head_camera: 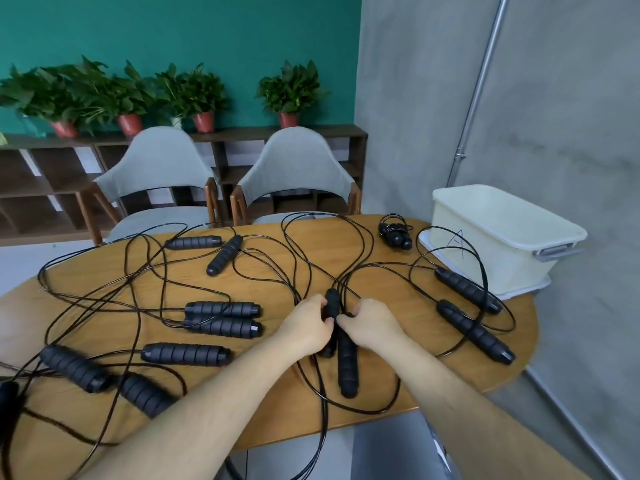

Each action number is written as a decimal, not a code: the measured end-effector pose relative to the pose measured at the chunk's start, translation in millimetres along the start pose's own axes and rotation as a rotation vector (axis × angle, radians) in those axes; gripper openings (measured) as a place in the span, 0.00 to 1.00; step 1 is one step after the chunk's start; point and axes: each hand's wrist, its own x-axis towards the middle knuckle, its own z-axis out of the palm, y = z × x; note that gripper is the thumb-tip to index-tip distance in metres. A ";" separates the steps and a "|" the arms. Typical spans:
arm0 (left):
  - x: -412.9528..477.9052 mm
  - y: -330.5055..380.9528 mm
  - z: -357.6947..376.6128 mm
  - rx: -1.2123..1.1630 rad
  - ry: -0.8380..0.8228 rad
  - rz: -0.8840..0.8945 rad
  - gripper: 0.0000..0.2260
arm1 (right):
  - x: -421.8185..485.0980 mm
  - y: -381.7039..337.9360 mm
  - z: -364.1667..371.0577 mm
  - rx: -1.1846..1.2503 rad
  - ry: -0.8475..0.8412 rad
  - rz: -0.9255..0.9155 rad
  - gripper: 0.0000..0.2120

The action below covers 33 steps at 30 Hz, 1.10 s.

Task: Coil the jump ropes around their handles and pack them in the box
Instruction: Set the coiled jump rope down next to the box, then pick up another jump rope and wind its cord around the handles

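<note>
- A black handle [332,304] is gripped in the curled fingers of the left hand [306,327], towards the near edge of the table [433,368].
- Its cord [341,285] is pinched by the right hand [372,323].
- The box [502,244] is set at the far right corner.

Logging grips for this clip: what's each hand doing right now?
Left hand: grips one handle.
Right hand: fingers curled round the other handle.

Box [498,237]: lid shut, cord loop [483,271] against its left face. Left of box: two handles [467,289], coiled rope [394,233], crossing cords [391,264]; bare desk [398,306] patch past those.
</note>
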 end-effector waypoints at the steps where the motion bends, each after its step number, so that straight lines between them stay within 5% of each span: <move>1: 1.2 1.3 1.9 -0.004 -0.001 -0.009 0.22 | -0.6 1.4 -0.7 0.013 0.008 -0.012 0.15; 7: 4.8 7.8 -0.6 -0.268 -0.058 -0.175 0.26 | -2.8 3.7 -1.9 0.189 0.061 -0.042 0.12; 11: 3.3 11.5 -14.8 -0.839 -0.078 -0.298 0.13 | -7.1 -2.1 -13.5 0.407 0.167 -0.054 0.11; 14: -1.8 18.2 -34.4 -1.174 -0.070 -0.332 0.15 | -10.5 -10.8 -23.7 0.582 0.196 -0.083 0.11; 20: -6.8 23.2 -73.9 -1.145 -0.262 -0.197 0.13 | -14.8 -38.6 -35.9 0.769 0.109 -0.226 0.09; 23: -5.7 21.5 -87.0 -1.012 -0.252 -0.147 0.23 | -15.2 -50.0 -42.0 0.809 0.071 -0.310 0.10; 27: -6.3 20.0 -109.8 -0.991 -0.143 -0.149 0.19 | -4.5 -51.1 -33.5 0.636 0.162 -0.327 0.11; 30: -4.6 19.7 -131.2 -1.000 -0.134 -0.108 0.17 | 8.5 -34.5 -24.3 0.237 0.306 -0.155 0.23; 33: -6.1 18.3 -140.9 -0.943 -0.132 -0.100 0.16 | 14.4 -17.6 -19.1 0.042 0.140 0.032 0.24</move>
